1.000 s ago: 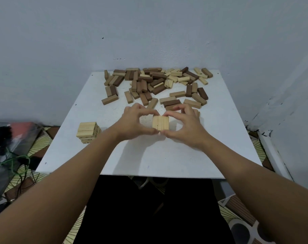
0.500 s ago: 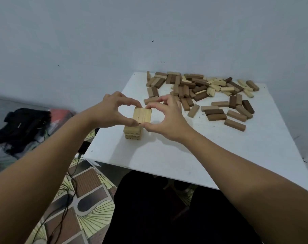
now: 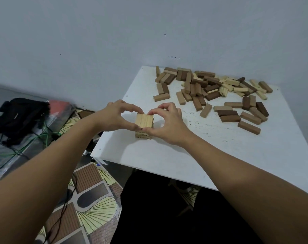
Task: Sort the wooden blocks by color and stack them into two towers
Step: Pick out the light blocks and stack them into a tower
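1. Table (image 3: 211, 152): white, set against a pale wall (image 3: 79, 41); patterned floor (image 3: 95, 213) below.
2. Loose blocks (image 3: 209, 88): light and dark, scattered at the table's far side.
3. Tower (image 3: 144, 126): light blocks, near the table's left edge; lower layers partly hidden by hands.
4. Left hand (image 3: 114, 116) and right hand (image 3: 167, 124): each pinches the top layer (image 3: 144, 120) between thumb and fingers.
5. Black bag (image 3: 19, 117) and green cable (image 3: 35, 140): on the floor, left.

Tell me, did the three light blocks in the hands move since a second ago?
Yes. The three light blocks went from mid-table, near the loose pile, left onto the light tower by the table's left edge.
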Demonstrator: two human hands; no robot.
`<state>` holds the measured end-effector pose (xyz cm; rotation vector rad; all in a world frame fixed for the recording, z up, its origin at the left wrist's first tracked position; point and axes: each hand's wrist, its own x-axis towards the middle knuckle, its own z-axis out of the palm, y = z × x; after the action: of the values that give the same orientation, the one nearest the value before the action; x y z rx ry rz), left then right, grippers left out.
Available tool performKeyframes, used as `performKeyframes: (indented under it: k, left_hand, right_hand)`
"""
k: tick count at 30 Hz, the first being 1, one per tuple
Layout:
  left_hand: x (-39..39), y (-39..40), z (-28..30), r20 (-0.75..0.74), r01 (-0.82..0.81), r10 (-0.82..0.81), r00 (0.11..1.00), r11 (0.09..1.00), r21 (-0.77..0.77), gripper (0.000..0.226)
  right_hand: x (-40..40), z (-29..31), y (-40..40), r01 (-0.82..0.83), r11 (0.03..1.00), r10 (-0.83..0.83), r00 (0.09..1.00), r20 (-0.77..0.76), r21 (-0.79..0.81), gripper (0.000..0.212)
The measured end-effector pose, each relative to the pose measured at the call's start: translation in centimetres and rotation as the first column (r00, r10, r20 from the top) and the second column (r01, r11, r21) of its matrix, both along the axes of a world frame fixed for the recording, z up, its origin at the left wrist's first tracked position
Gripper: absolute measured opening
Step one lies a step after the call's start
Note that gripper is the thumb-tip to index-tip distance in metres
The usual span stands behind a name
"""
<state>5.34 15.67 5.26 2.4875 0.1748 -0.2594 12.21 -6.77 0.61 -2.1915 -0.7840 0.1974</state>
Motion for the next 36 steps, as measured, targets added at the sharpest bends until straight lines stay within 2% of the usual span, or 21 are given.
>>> performKeyframes:
  k: [7,10,14,21,28,36]
  left_hand:
    - [-0.2,0.2,-0.4,-0.039,-0.036,0.031,0.999,0.991,-0.132,0.057]
    - [-0.7,0.3,-0.4,-0.052,-0.067,0.056,0.997,0.971,-0.228,0.067]
    - [-1.1,0.8,-0.8,-0.060,-0.092,0.078,0.995,0.959,-0.267,0.078]
    - [-0.8,0.8,-1.6,-0.048,-0.101,0.091,0.995,0.951,-0.292,0.061]
    - [-0.6,0.8,-1.7,-0.051,-0.090,0.077,0.996,0.941,-0.325,0.054]
    - [-0.5,1.0,-2.0,-0.049,-0.082,0.070,0.996,0.944,-0.320,0.056]
  right_hand:
    - [-0.1,0.0,-0.2,0.006,1.000,-0.005,0.999,-0.041,0.002,0.056]
    - [-0.2,0.1,-0.5,-0.005,1.000,0.005,0.998,-0.064,-0.004,0.067]
    - [-0.2,0.2,-1.2,-0.014,1.000,0.014,0.992,-0.123,-0.003,0.083]
    - [-0.1,0.0,-1.6,-0.022,1.000,0.025,0.986,-0.165,0.020,0.063]
    - [0.0,-0.4,-1.3,-0.017,0.999,0.022,0.983,-0.181,0.031,0.061]
    - [0.1,-0.6,-1.1,-0.019,1.000,0.023,0.984,-0.179,0.025,0.060]
